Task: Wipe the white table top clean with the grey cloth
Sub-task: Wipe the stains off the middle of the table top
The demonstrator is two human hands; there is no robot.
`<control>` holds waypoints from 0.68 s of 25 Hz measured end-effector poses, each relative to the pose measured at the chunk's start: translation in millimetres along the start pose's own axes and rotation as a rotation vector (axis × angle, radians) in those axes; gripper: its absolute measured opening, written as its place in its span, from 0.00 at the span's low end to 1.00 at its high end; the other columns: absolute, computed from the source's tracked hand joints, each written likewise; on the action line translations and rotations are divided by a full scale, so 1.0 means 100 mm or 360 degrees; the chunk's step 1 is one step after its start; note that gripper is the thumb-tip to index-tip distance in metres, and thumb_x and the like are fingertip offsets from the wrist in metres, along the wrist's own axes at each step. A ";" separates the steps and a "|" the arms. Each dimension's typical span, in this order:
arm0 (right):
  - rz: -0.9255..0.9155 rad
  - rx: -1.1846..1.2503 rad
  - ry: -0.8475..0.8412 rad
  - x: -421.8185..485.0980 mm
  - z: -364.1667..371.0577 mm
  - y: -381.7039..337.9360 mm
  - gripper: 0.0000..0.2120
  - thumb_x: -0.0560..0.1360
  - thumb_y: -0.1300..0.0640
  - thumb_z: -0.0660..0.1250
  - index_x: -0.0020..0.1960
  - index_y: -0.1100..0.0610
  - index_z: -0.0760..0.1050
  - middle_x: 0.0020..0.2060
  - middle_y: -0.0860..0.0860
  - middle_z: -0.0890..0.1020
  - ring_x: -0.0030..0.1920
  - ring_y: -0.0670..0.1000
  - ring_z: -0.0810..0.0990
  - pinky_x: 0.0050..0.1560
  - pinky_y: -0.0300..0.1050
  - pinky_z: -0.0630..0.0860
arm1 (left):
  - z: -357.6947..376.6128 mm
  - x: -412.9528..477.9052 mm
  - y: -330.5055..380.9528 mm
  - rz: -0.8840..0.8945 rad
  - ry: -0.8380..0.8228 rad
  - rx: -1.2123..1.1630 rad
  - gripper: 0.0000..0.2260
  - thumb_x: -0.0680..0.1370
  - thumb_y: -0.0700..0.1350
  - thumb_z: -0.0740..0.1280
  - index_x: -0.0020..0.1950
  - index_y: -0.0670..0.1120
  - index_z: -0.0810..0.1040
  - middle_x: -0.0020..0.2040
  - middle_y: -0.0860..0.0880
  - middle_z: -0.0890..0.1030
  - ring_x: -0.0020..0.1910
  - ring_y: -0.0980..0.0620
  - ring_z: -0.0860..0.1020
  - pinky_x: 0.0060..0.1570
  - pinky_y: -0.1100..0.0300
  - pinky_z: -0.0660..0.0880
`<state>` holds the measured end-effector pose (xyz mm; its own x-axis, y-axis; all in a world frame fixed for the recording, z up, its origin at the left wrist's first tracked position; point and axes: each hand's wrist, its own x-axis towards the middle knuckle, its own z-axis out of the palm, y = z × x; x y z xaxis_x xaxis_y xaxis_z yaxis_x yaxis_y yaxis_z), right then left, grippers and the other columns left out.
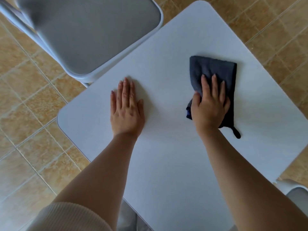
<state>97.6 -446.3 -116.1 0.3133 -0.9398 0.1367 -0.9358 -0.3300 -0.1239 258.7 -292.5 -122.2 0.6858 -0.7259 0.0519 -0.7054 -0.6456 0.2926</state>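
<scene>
Chair (90, 35) sits off the table's (166, 164) far-left edge, seat close to the rim. Left hand (127, 107) lies flat, fingers wide, holding nothing, bracing near the left corner. Right hand (210, 104) is spread on the cloth (215, 69), pressing it down toward the right edge; cloth is folded, its hanging loop trailing loose beside the wrist. Risks: the top looks light, so a hard push toward the right edge could shift it if the brace lifts. Cloth may bunch and skip strips.
</scene>
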 end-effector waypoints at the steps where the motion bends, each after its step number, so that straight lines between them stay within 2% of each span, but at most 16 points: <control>1: 0.0072 0.0027 -0.0042 0.11 0.04 -0.15 0.23 0.80 0.49 0.58 0.75 0.45 0.67 0.77 0.50 0.66 0.78 0.57 0.63 0.69 0.62 0.65 | 0.00 0.00 -0.01 -0.0006 -0.0013 -0.0011 0.25 0.82 0.49 0.53 0.77 0.40 0.58 0.78 0.43 0.58 0.77 0.47 0.56 0.75 0.49 0.49; 3: -0.0035 0.0053 -0.0070 0.25 0.12 -0.44 0.23 0.79 0.49 0.58 0.74 0.44 0.69 0.77 0.49 0.67 0.77 0.57 0.63 0.69 0.62 0.65 | -0.02 -0.01 -0.02 -0.0016 -0.0025 -0.0018 0.25 0.82 0.49 0.52 0.77 0.40 0.59 0.77 0.44 0.59 0.77 0.47 0.57 0.75 0.50 0.50; 6: -0.0351 0.0069 0.0064 0.14 0.18 -0.64 0.22 0.78 0.48 0.62 0.71 0.45 0.73 0.73 0.50 0.73 0.73 0.57 0.71 0.65 0.60 0.70 | -0.05 0.07 0.03 -0.0074 0.0002 -0.0058 0.25 0.82 0.50 0.50 0.76 0.40 0.62 0.76 0.44 0.62 0.76 0.46 0.59 0.75 0.51 0.52; 11: -0.0548 0.0059 -0.0028 -0.44 -0.05 -0.17 0.24 0.79 0.50 0.60 0.75 0.44 0.68 0.76 0.48 0.68 0.76 0.54 0.66 0.69 0.57 0.67 | -0.01 0.46 0.25 0.0004 -0.0117 -0.0080 0.26 0.83 0.52 0.46 0.78 0.40 0.55 0.78 0.45 0.56 0.78 0.48 0.52 0.76 0.54 0.45; 13: -0.0497 0.0006 -0.0052 -0.40 -0.12 0.17 0.24 0.79 0.51 0.60 0.74 0.44 0.69 0.76 0.47 0.68 0.76 0.54 0.66 0.68 0.56 0.68 | 0.02 0.65 0.33 0.0031 -0.0145 -0.0067 0.25 0.83 0.51 0.47 0.78 0.41 0.53 0.79 0.46 0.54 0.78 0.49 0.50 0.76 0.54 0.43; 17: -0.0131 -0.0047 -0.0061 0.24 -0.02 0.39 0.24 0.80 0.47 0.56 0.75 0.44 0.67 0.77 0.47 0.67 0.77 0.54 0.65 0.69 0.59 0.67 | 0.11 0.96 0.50 0.0134 -0.0210 -0.0006 0.26 0.84 0.51 0.48 0.79 0.41 0.51 0.79 0.47 0.51 0.78 0.50 0.47 0.76 0.55 0.41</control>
<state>68.6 -481.5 -115.4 0.3946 -0.9125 0.1075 -0.9109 -0.4039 -0.0847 287.4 -397.6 -113.2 0.5946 -0.8025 -0.0497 -0.7585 -0.5803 0.2963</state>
